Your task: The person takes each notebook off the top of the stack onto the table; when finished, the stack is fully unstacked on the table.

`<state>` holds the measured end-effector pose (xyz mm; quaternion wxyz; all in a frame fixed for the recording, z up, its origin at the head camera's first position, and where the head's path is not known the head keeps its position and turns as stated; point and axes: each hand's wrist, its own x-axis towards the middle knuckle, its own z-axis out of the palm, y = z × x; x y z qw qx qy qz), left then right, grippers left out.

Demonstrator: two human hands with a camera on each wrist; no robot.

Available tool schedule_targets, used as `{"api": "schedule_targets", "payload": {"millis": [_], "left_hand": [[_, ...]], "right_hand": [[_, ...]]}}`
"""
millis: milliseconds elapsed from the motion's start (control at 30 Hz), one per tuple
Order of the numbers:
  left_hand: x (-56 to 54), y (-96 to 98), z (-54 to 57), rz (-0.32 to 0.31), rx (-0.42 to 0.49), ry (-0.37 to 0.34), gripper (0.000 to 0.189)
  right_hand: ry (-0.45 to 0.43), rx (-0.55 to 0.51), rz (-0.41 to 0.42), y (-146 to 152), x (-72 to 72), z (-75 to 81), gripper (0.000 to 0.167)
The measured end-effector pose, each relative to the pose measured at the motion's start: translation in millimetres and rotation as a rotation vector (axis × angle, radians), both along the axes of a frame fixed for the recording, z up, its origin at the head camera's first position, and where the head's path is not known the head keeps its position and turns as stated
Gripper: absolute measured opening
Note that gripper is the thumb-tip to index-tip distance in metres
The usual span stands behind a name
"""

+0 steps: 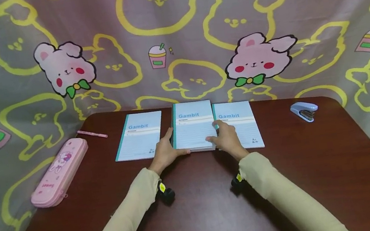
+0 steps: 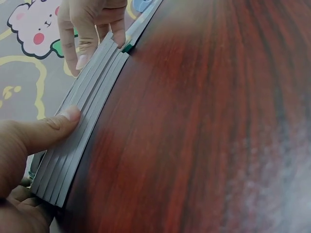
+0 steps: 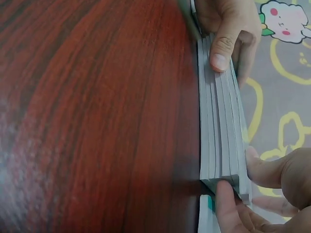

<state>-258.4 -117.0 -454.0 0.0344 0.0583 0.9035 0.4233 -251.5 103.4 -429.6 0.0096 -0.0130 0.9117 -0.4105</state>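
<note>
A stack of notebooks (image 1: 193,126) with pale blue "Gambit" covers and a green spine lies between both hands. The left hand (image 1: 166,151) holds its near left corner, thumb against the page edges and fingers along the spine side. At the near right corner, the right hand (image 1: 226,138) grips the stack, its thumb on the top cover and a finger at the edge. Both wrist views show several page blocks (image 2: 73,136), layered slightly unevenly. One matching notebook (image 1: 141,136) lies to the left, and another notebook (image 1: 238,123) sits close on the right, partly behind the right hand.
A pink pencil case (image 1: 60,172) stands at the table's left side, with a pink pen (image 1: 92,134) behind it. Towards the right edge sits a light blue stapler (image 1: 304,111). A patterned curtain (image 1: 191,34) hangs along the back of the brown table (image 1: 199,209).
</note>
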Motion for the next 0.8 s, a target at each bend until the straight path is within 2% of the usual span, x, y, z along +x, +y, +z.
{"api": "schedule_targets", "payload": {"millis": [200, 367, 500, 600, 800], "left_hand": [[-0.7, -0.3, 1.4, -0.017, -0.014, -0.010, 0.111], [-0.5, -0.6, 2.5, -0.012, -0.009, -0.015, 0.111], [-0.9, -0.7, 2.6, -0.011, -0.002, -0.009, 0.112], [-1.6, -1.3, 1.2, -0.011, -0.002, -0.002, 0.113], [-2.1, -3.1, -2.2, -0.012, -0.006, 0.010, 0.113]], "right_hand": [[-0.031, -0.036, -0.011, 4, -2.9, 3.8, 0.047], [-0.077, -0.187, -0.023, 9, -8.5, 13.4, 0.036], [-0.164, -0.306, -0.001, 11, -12.1, 17.2, 0.036], [-0.206, -0.342, 0.009, 10, -14.3, 15.3, 0.037], [-0.217, -0.397, -0.037, 7, -16.6, 8.1, 0.039]]}}
